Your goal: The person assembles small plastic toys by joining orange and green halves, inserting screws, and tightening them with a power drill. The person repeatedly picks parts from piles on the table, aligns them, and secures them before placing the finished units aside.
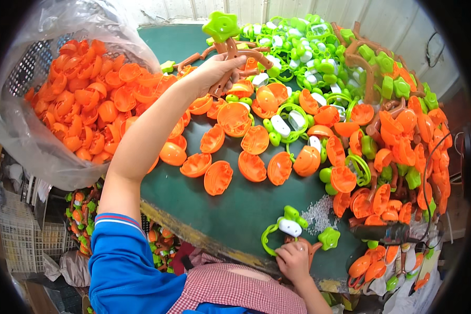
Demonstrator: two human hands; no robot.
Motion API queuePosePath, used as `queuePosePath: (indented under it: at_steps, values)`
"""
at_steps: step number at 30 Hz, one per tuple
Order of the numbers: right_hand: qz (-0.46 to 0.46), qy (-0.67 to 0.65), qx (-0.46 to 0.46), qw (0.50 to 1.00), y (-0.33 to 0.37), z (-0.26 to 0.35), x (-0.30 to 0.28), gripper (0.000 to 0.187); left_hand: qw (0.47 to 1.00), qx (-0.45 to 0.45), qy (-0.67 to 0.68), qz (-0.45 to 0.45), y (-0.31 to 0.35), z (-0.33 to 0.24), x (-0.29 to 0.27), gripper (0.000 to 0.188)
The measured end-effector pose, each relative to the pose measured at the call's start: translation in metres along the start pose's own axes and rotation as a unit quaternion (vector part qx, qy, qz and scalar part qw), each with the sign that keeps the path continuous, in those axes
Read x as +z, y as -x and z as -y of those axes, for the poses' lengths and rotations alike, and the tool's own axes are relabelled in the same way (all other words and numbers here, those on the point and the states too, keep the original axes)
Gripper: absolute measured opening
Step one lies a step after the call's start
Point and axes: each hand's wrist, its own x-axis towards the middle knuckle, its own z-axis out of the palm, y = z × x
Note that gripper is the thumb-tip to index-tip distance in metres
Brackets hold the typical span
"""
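My left hand (218,73) is stretched out to the far side of the table, its fingers closed round a brown branch-shaped plastic piece (232,52). On top of that piece sits a bright green star-shaped knob (221,26). Near the front edge, my right hand (294,257) rests with fingers curled over a brown plastic piece (314,248), mostly hidden beneath it. A second green star knob (329,238) is at that piece's end. Touching or just beyond the fingers lies a green ring (266,242) with a white block (290,227) and green lobes.
Orange half shells (218,178) lie spread over the dark green table (193,196). At the left stands a clear bag (23,141) filled with more shells. Green-and-white ring parts (303,47) are heaped at the back. A black tool (382,233) with a cord and small pellets (319,214) lie at the right.
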Motion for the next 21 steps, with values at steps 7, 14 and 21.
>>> queuePosePath:
  at_steps: [7,14,21]
  values:
    - [0.025,0.042,0.03,0.998,0.005,0.004,0.002,0.022,0.983,-0.09,0.096,0.127,0.164,0.063,0.082,0.051]
    - [-0.003,0.017,-0.011,1.0,0.021,0.011,0.002,0.014,0.978,-0.195,0.076,0.003,0.288,0.168,0.164,0.034]
    - [-0.003,-0.016,-0.033,0.999,0.029,0.007,0.001,0.009,0.957,-0.246,0.116,0.099,0.276,0.164,0.163,0.035]
